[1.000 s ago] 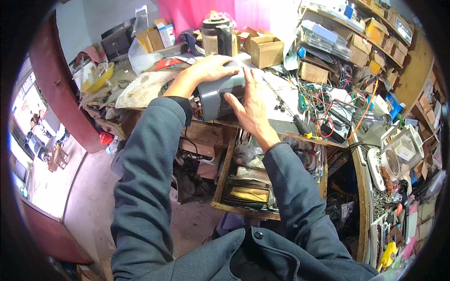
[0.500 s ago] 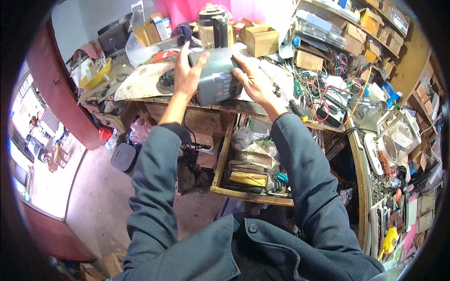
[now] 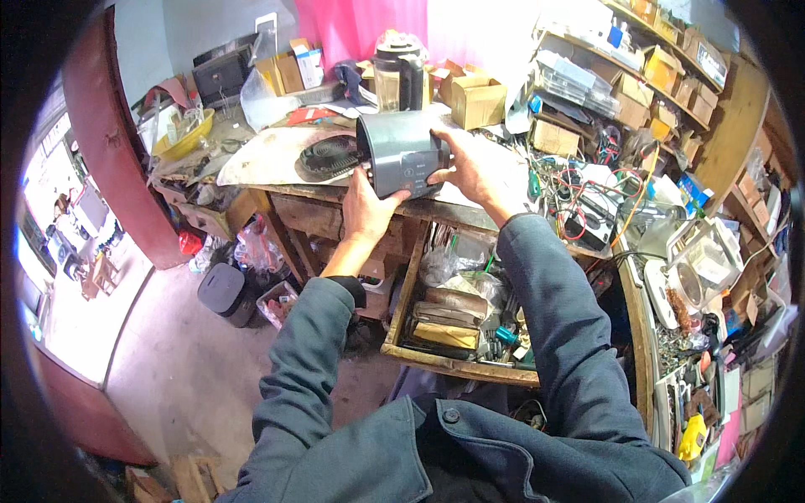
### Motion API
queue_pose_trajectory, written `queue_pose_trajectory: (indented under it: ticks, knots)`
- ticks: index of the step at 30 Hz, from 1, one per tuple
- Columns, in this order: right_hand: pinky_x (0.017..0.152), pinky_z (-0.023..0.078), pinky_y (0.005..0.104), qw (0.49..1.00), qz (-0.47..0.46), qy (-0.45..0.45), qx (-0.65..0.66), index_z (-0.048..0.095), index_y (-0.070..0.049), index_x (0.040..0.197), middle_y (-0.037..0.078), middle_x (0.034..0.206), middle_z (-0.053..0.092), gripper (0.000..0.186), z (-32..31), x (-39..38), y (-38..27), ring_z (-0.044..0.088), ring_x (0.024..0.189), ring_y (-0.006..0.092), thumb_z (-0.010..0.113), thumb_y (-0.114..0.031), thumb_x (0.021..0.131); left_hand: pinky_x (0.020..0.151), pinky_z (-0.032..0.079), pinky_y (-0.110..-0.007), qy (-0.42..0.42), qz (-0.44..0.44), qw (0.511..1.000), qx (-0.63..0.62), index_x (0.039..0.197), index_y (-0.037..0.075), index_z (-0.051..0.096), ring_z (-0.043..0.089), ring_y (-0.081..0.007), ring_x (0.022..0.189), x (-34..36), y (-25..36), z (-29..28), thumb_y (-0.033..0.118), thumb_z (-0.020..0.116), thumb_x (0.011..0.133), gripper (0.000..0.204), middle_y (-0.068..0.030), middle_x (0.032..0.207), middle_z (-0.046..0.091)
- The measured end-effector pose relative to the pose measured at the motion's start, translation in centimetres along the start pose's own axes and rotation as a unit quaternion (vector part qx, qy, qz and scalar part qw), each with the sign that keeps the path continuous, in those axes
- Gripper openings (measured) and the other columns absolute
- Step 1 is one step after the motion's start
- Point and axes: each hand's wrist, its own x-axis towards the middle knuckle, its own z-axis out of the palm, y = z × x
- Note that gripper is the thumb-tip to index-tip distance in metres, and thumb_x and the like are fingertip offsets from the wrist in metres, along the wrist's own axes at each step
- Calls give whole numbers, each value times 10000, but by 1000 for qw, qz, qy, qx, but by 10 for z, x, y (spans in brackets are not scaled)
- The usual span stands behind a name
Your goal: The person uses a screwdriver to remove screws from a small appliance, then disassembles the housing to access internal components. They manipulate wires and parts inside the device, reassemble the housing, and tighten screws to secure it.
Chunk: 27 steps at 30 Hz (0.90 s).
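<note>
Over the near edge of the workbench, both my hands hold a dark grey, rounded appliance housing [image 3: 401,155] with a control panel of small markings on its side. It lies tilted. My left hand [image 3: 369,205] grips its lower left edge, thumb against the near side. My right hand [image 3: 470,172] clasps its right end, fingers over the top and thumb on the front. Left of the housing, a black ring-shaped part [image 3: 329,157] rests on a pale sheet [image 3: 260,155]. Behind it stands a clear jug with a black handle [image 3: 398,80]. The housing's underside is hidden.
Below the bench, an open wooden drawer [image 3: 457,366] holds tools and packets. Tangled wires and test leads [image 3: 579,197] lie on the right, near cardboard boxes [image 3: 478,101] and crowded shelves. A yellow basket [image 3: 184,138] sits far left; a dark bin [image 3: 225,293] stands on the floor.
The housing has turned and tipped in my hands. My left hand has gone from its upper left side to its lower left edge; the black ring is now more exposed.
</note>
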Motion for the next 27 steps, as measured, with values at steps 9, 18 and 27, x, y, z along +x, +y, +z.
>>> queue_pose_trajectory:
  ticks: [9, 18, 27]
  knots:
    - [890, 537, 319, 948, 176, -22, 265, 655, -236, 1392, 1, 1290, 672, 409, -14, -8, 33, 631, 1117, 139, 596, -455, 1051, 803, 548, -472, -7, 91, 996, -18, 1271, -3, 553, 674, -405, 963, -36, 41, 0, 305, 829, 857, 585, -210, 1113, 626]
    - [940, 533, 366, 992, 50, 74, -84, 635, -194, 1400, 98, 1210, 720, 539, -17, -29, -43, 713, 1041, 246, 705, -458, 935, 855, 586, -452, -44, 130, 990, -22, 1413, 26, 513, 657, -413, 1032, -60, 82, 13, 159, 732, 901, 573, -226, 1236, 560]
    - [768, 538, 349, 951, 249, 38, 179, 624, -166, 1395, 85, 1021, 725, 445, -18, -33, -2, 656, 869, 173, 610, -438, 1043, 1012, 527, -444, 31, 284, 948, 142, 1502, 31, 446, 604, -379, 1179, -45, 61, -4, 55, 675, 851, 691, -195, 1426, 562]
